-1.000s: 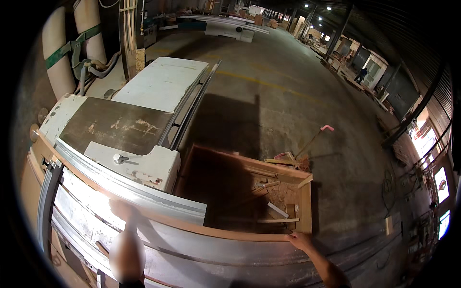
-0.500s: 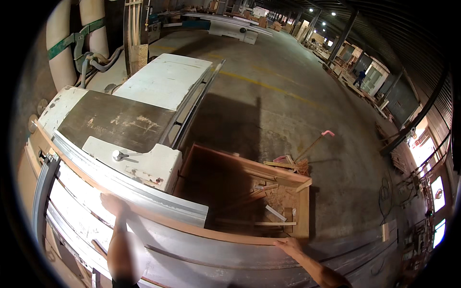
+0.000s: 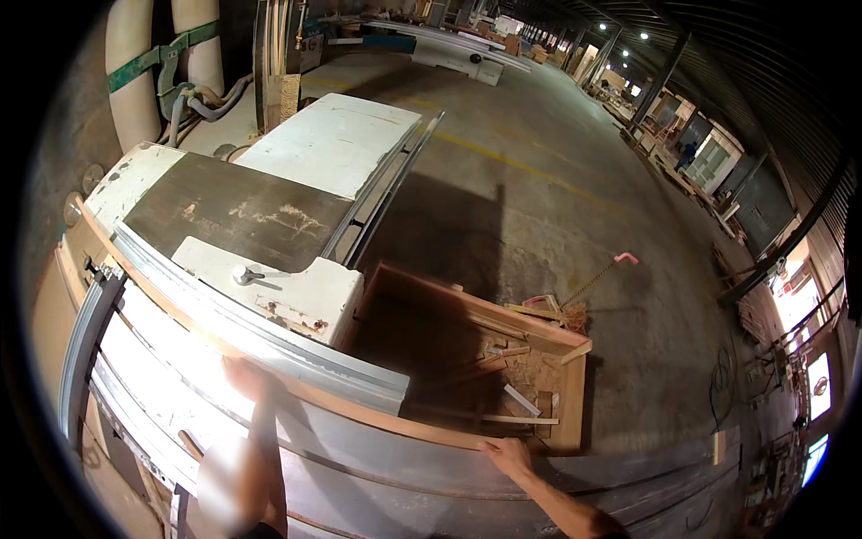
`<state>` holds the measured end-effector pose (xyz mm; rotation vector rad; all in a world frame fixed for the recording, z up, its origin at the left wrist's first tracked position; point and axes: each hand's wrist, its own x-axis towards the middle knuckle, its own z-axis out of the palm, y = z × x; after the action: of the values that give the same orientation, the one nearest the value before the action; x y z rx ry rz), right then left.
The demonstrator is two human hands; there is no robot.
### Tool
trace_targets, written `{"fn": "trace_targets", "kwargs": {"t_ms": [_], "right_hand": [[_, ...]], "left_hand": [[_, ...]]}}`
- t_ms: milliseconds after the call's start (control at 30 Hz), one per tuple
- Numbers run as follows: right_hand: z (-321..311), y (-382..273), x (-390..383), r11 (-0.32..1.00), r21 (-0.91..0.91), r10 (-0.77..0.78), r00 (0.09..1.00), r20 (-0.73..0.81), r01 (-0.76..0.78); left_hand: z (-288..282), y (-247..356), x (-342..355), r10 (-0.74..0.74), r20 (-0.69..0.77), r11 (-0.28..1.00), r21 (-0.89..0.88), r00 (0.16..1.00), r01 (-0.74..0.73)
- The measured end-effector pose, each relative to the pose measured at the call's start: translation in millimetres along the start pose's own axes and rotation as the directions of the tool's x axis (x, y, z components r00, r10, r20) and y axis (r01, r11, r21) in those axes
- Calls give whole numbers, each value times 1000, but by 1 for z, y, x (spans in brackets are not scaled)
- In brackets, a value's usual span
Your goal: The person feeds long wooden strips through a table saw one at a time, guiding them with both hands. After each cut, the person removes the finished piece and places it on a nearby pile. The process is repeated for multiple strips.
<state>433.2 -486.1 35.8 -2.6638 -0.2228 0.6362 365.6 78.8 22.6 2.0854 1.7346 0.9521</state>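
A long, narrow wooden board (image 3: 359, 404) lies along the aluminium rail of a large panel saw's sliding table (image 3: 628, 472). My left hand (image 3: 250, 377) rests at the board, left of centre, in bright glare that hides how its fingers are held. My right hand (image 3: 505, 455) pinches the board's near edge right of centre. Behind the rail are the saw's worn dark plate (image 3: 233, 211) and a white end piece with a knob (image 3: 242, 274).
A wooden bin (image 3: 568, 404) with offcuts stands beyond the board. A white extension table (image 3: 328, 144) sits behind the saw, dust-collector bags (image 3: 126, 99) at back left. A pink-handled tool (image 3: 627, 259) stands by the bin. A distant person (image 3: 687, 154) is at back right.
My right hand has slid leftward along the board. My left hand shifted left, then back rightward. The view has shifted slightly, moving the scene right.
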Motion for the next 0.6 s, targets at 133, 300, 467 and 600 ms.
{"fn": "trace_targets", "kwargs": {"t_ms": [133,300,467,600], "right_hand": [[-16,-50,-5,992,-117,-34,999,18,36],[9,-73,2,988,49,-151,988,31,149],[48,-96,13,986,65,-145,986,-86,151],[59,-122,10,974,141,-163,979,-126,180]], "left_hand": [[11,-17,14,38,-112,987,-151,993,-55],[40,-41,59,-49,-85,975,-221,995,29],[36,-61,100,40,-56,988,148,998,-32],[30,-62,97,27,42,980,198,999,-35]]}}
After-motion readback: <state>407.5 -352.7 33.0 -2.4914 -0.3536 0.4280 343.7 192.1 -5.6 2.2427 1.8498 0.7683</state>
